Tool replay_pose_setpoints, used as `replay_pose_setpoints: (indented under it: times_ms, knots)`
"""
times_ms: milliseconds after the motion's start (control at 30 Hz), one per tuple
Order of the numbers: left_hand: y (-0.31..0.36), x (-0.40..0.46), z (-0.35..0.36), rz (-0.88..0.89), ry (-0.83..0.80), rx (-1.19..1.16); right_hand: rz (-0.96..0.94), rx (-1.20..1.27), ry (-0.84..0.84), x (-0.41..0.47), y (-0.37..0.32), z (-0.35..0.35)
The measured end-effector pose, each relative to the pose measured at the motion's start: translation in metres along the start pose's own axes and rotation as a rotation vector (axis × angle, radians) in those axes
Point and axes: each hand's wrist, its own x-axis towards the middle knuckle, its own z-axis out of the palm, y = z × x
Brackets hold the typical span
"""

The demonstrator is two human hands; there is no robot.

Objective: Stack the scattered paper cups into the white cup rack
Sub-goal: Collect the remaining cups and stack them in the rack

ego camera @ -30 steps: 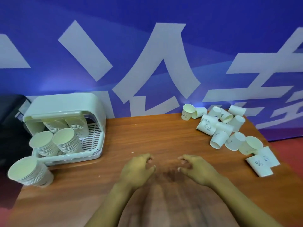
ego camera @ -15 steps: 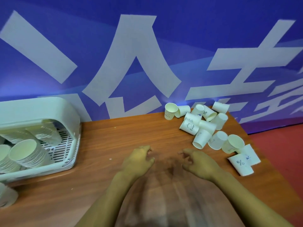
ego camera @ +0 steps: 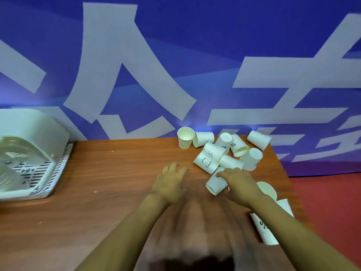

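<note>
Both hands are now reaching away from the white cup rack [ego camera: 33, 153] toward the scattered paper cups [ego camera: 224, 153] across the surface [ego camera: 117, 173]: right hand [ego camera: 241, 185] closing round the nearest cup [ego camera: 215, 183], left hand [ego camera: 171, 182] spread, beginning collection

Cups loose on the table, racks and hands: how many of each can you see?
Loose cups: 13 showing
Rack: 1
Hands: 2, the left hand and the right hand
Total: 16
The cups inside the rack are too blurred to count.
</note>
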Motion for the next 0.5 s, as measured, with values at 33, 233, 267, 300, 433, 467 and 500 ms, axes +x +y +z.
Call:
replay_pose_setpoints:
  times_ms: [33,233,267,300,433,467,500]
  knots:
    - [0.005,0.009,0.000,-0.005,-0.003,0.017,-0.015,-0.038,0.001,0.004,0.008,-0.001]
    - [0.029,0.069,0.005,-0.030,-0.030,0.211,-0.082,-0.107,-0.040,0.030,0.043,0.007]
    - [0.032,0.078,0.007,-0.033,-0.037,0.241,-0.095,-0.097,-0.051,0.034,0.048,0.010]
    - [0.034,0.088,0.010,-0.030,-0.042,0.265,-0.107,-0.089,-0.055,0.037,0.052,0.013]
    - [0.040,0.125,0.020,-0.007,-0.041,0.326,-0.144,-0.095,-0.082,0.051,0.061,0.023]
    - [0.041,0.133,0.023,0.000,-0.047,0.346,-0.153,-0.100,-0.091,0.054,0.061,0.025]
    - [0.043,0.140,0.026,0.005,-0.056,0.369,-0.162,-0.104,-0.091,0.057,0.062,0.028]
